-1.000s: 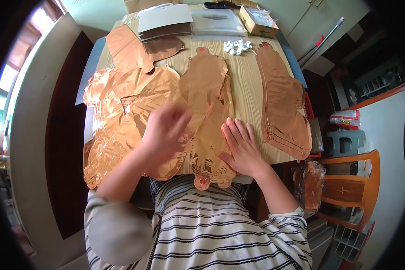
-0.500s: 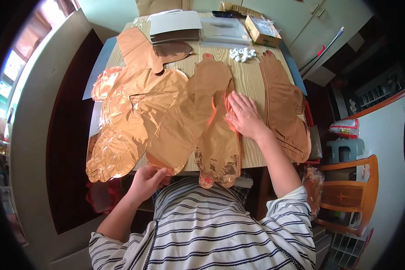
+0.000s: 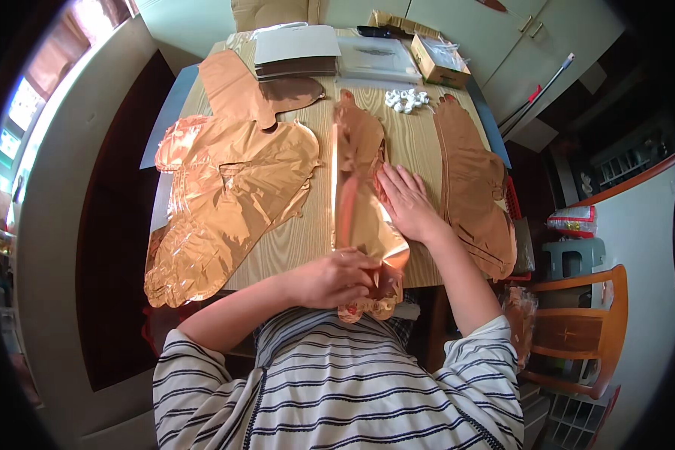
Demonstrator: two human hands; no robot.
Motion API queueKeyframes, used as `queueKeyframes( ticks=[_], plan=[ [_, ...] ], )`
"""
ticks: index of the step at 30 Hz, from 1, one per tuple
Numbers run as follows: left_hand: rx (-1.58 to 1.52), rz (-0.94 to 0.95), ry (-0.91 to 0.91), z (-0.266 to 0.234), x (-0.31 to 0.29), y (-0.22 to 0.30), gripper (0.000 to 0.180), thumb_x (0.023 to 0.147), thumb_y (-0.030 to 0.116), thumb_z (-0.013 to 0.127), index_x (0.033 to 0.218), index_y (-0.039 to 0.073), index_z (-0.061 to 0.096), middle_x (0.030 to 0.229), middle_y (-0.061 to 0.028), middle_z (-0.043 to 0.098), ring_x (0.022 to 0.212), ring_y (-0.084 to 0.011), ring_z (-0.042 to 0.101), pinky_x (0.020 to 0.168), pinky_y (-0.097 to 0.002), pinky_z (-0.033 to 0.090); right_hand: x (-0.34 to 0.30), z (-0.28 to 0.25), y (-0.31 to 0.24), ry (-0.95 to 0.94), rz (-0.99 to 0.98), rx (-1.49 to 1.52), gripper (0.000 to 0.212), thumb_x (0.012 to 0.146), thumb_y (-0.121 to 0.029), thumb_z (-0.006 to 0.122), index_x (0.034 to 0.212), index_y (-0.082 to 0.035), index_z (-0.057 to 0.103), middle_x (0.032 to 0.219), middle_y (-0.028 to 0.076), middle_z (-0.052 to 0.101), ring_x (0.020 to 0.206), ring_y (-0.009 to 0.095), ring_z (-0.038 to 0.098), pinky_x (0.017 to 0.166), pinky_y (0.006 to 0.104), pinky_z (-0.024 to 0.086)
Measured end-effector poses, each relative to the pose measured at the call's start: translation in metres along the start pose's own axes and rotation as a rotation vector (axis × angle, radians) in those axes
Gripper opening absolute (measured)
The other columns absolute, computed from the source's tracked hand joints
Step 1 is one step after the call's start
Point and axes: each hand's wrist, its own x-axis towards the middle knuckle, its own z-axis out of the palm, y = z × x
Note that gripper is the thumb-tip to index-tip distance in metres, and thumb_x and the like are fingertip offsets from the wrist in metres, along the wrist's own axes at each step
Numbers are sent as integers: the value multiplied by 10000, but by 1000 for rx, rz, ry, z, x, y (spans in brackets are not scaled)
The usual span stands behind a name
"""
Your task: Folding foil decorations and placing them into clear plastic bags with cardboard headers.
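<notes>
Pinching the near end of the middle copper foil (image 3: 358, 180) in the bent fingers of the left hand (image 3: 343, 276), by the front edge of the table (image 3: 316, 238). Poking a little past that edge. Resting flat at the foil's right edge with the right hand (image 3: 408, 198) – straight, loose fingers. Open wood on both sides – toward the left foil (image 3: 236, 184) and toward the right foil (image 3: 472, 184).

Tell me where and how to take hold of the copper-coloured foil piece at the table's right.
I'd pinch the copper-coloured foil piece at its near end, coming from the near right: it lies flat, and that end reaches the edge of the table, so it may lift easiest there. The right forearm lies left of it.
</notes>
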Motion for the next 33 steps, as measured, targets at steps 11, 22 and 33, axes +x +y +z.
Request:
queueKeyframes(
  ticks=[11,22,33],
  plan=[
    [752,-311,4,-62,-13,-72,565,988,342,583,1462,45,507,1561,-178,435,1488,-344,342,1229,-526,228,5,-12,-3,62,-54,38,629,1008,-416,566,1504,-48,446,1598,168,383,1456,388,340,1201,477,287],
    [861,-446,-32,-64,3,-67,777,1012,572,452,1575,50,336,1655,-227,234,1549,-388,186,1243,-555,129,-9,-33,-68,293,-269,276,314,923,-254,698,1146,-34,687,1175,125,660,1131,334,607,1001,432,484],
    [868,-395,-61,-61,3,-85,836,989,615,469,1580,44,314,1647,-200,277,1535,-369,239,1241,-555,144,1,-22,-57,326,-161,322,264,917,-215,702,1113,-39,698,1179,125,667,1112,307,629,975,419,498]
  ],
)
